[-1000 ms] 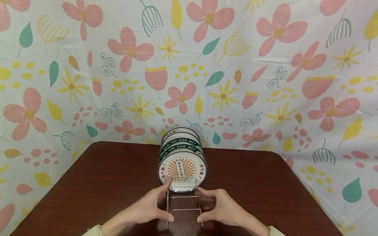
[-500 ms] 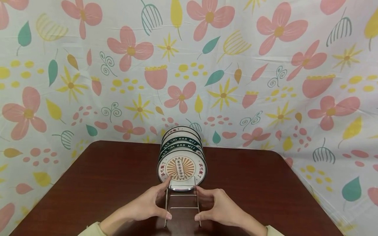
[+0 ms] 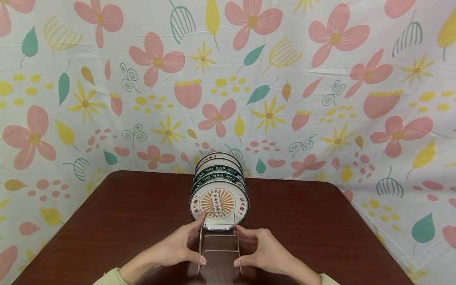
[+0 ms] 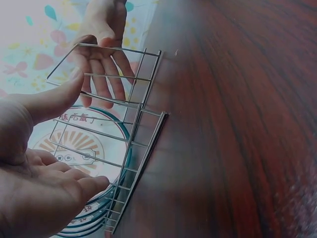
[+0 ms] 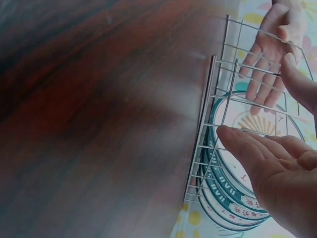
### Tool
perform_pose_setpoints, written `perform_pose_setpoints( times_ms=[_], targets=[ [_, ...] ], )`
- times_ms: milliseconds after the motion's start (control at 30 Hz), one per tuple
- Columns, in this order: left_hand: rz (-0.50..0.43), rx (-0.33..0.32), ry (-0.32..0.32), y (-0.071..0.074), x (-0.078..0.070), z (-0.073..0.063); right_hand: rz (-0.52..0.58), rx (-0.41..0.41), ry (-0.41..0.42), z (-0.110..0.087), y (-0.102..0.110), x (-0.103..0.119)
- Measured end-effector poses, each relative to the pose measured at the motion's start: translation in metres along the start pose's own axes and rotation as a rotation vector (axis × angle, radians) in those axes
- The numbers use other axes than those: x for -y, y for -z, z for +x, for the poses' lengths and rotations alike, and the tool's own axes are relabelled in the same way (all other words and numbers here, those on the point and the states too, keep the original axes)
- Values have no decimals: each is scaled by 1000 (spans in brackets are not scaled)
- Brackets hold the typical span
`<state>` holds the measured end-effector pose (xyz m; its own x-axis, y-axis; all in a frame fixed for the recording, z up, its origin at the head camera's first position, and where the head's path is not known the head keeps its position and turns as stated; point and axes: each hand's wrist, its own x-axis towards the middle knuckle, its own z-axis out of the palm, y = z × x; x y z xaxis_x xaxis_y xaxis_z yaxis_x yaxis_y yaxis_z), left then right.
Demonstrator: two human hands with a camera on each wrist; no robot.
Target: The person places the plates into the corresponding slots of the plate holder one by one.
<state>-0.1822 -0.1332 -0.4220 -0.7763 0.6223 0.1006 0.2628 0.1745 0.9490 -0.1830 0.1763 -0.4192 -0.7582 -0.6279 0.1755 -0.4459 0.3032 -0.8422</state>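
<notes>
In the head view a silver wire dish rack (image 3: pixel 222 236) stands on the table with its near slots bare. Several round plates (image 3: pixel 219 204) stand on edge in its far part, the front one white with an orange sunburst, others rimmed dark green. My left hand (image 3: pixel 174 245) lies along the rack's left side, thumb at the near end and index finger further along. Mirroring it, my right hand (image 3: pixel 267 249) flanks the right side. Both wrist views show extended fingers at the wires, the left thumb (image 4: pixel 62 96) by an upper wire and the right fingers (image 5: pixel 247 148) beside the side bars.
The dark red-brown wooden table (image 3: pixel 142 206) has rounded far corners. Behind and around it hangs a white cloth (image 3: pixel 228 67) printed with pink flowers, yellow shapes and green leaves. Pale sleeves (image 3: pixel 112 277) show at the forearms.
My hands and the rack with its plates have shifted very slightly left and away in the head view between one second and half a second ago. Since then they have stayed almost still.
</notes>
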Motion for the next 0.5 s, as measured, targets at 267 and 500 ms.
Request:
perform_pose_setpoints(
  times_ms=[267, 500],
  targets=[
    [-16, -5, -3, 0, -3, 0, -36, 2, -10, -1, 0, -1],
    [-6, 17, 21, 5, -13, -16, -164, -129, 47, -15, 21, 7]
  ],
)
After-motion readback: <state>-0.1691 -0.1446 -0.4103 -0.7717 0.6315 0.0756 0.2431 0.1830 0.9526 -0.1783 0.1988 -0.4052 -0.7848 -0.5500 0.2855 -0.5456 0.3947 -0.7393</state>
